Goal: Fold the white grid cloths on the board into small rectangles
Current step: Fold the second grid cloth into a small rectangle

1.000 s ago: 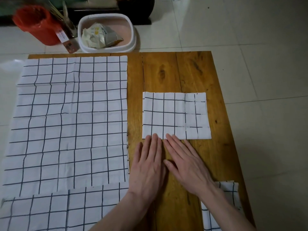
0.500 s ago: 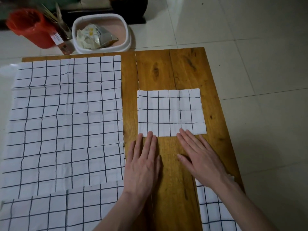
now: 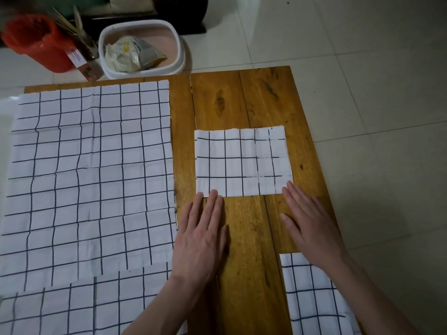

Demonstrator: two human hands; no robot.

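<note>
Beyond the wooden board (image 3: 242, 250) on the pale tiled floor (image 3: 362, 68) stood a red bucket (image 3: 36, 44) and a white tub (image 3: 142, 49) of crumpled wrappers, while the folded grid cloth (image 3: 242, 163) lay as a crisp rectangle, the left hand (image 3: 200, 235) and right hand (image 3: 312, 226) flat, fingertips touching its near edge, beside a large spread cloth (image 3: 89, 177).

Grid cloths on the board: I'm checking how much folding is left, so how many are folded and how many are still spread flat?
Folded into a small rectangle: 1, the folded cloth
Spread flat: 3, the big cloth, the near-left cloth and the near-right cloth, the last two cut off by the frame
Total: 4
</note>
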